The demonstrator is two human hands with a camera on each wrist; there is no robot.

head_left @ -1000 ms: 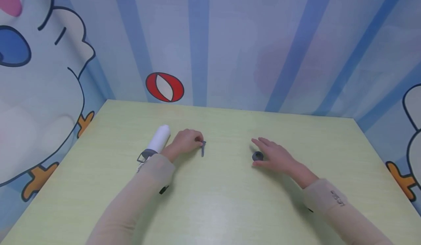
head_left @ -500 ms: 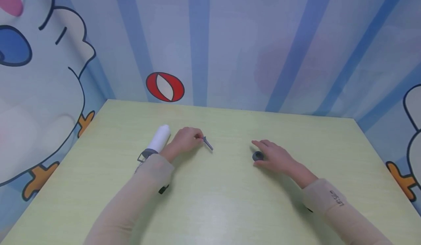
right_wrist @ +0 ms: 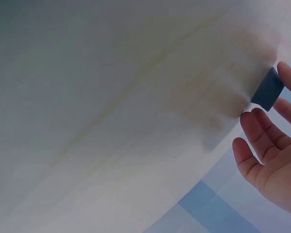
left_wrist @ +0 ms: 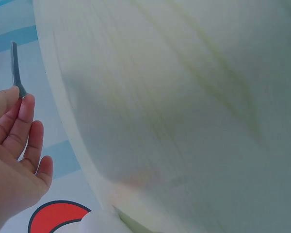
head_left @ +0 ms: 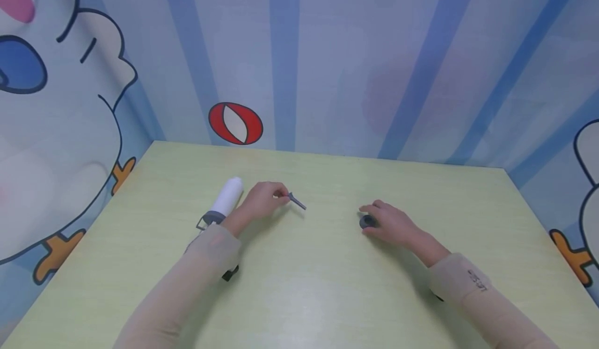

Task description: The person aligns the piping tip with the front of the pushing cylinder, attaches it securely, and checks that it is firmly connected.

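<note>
My left hand [head_left: 265, 199] pinches a slim grey nozzle [head_left: 298, 202] by its flared end between thumb and fingertips. The nozzle's narrow end points to the right, and the left wrist view shows the same grey nozzle [left_wrist: 15, 68] beyond the thumb. Further right, my right hand [head_left: 394, 224] has its thumb and forefinger on either side of a small dark grey round cap [head_left: 367, 222], which has a hollow in its middle. Seen from the right wrist, the dark cap [right_wrist: 268, 90] sits at the tips of thumb and forefinger, the other fingers bent loosely.
Left of my left forearm lies a white tube [head_left: 228, 195] with a grey collar and a wire frame, partly hidden by the sleeve. A pale green table [head_left: 318, 286] bears everything. Behind it rises a blue striped backdrop [head_left: 337, 78] with cartoon figures.
The nozzle in my left hand has swung from pointing toward me to pointing right. My right fingers have drawn in closer about the cap, which stays in place.
</note>
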